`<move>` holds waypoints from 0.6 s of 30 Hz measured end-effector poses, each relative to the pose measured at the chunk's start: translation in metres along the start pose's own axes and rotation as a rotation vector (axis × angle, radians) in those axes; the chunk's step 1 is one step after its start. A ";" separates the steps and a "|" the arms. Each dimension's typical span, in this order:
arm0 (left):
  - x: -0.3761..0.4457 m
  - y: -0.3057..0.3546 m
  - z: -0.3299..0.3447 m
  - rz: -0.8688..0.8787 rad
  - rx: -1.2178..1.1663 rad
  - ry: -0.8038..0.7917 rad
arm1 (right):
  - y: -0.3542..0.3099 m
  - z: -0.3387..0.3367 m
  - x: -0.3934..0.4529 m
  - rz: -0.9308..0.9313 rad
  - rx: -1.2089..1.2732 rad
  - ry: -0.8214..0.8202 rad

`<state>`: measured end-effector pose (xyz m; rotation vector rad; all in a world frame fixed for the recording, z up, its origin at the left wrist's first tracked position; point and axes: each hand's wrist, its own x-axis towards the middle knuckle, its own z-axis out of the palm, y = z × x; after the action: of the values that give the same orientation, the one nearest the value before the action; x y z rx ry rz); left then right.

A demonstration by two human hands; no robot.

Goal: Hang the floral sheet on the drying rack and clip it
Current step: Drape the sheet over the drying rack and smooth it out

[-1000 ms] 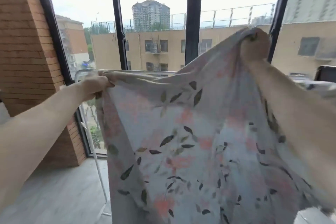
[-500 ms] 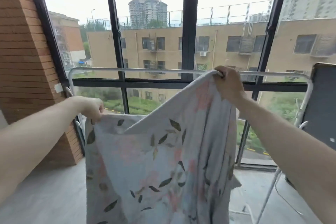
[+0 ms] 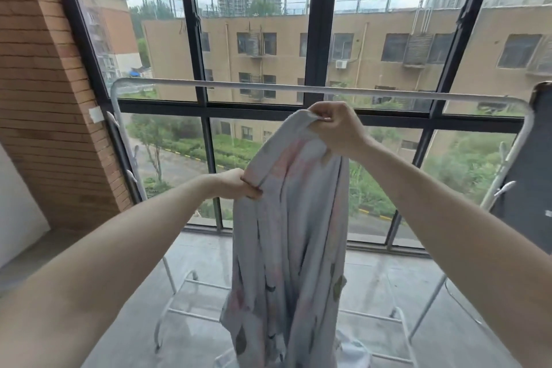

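The sheet hung bunched in a long narrow drape in front of the person, held up in the air and not yet on the rack. Its lower end trailed down toward the floor, w/ the rack's base bars on either side of it.

Right hand was closed around the top edge, pinching a fold, raised just below the rack's top bar, probably so the top edge could clear the bar. Left hand was lower and to the left, fingers closed on the side edge of the same fabric. That lower grip looked like it was there to find and spread the edge, since the cloth was gathered into folds and would need opening out before it could lie flat across the bar.

The top bar ran wide across the window, bare along its whole visible length, so there was plenty of room to drape.

No clips visible anywhere in view; can't tell where they were kept.

Judged stage: early. Sheet lifted and being sorted, hanging and clipping both left to do. Risk: the trailing end dragging on the floor.
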<state>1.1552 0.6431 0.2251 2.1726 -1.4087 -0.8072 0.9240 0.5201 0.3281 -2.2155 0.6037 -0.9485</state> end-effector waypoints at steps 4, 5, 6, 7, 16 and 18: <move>-0.009 -0.004 -0.031 0.028 -0.174 0.291 | 0.073 -0.026 -0.038 0.440 0.428 -0.624; -0.010 -0.001 -0.035 0.064 -0.223 0.307 | 0.093 -0.022 -0.053 0.568 0.641 -0.730; -0.012 0.006 -0.035 0.097 -0.246 0.309 | 0.114 -0.012 -0.069 0.690 0.760 -0.719; -0.016 0.014 -0.031 0.131 -0.248 0.303 | 0.137 0.004 -0.083 0.801 0.770 -0.618; -0.018 0.053 -0.022 0.236 -0.269 0.360 | 0.209 0.155 -0.126 0.490 -0.110 -0.762; -0.021 0.042 -0.031 0.216 -0.223 0.398 | 0.220 0.167 -0.124 0.427 -0.250 -0.681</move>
<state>1.1416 0.6470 0.2797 1.8451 -1.2532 -0.4021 0.9386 0.5095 0.0260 -2.2901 0.8371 0.1144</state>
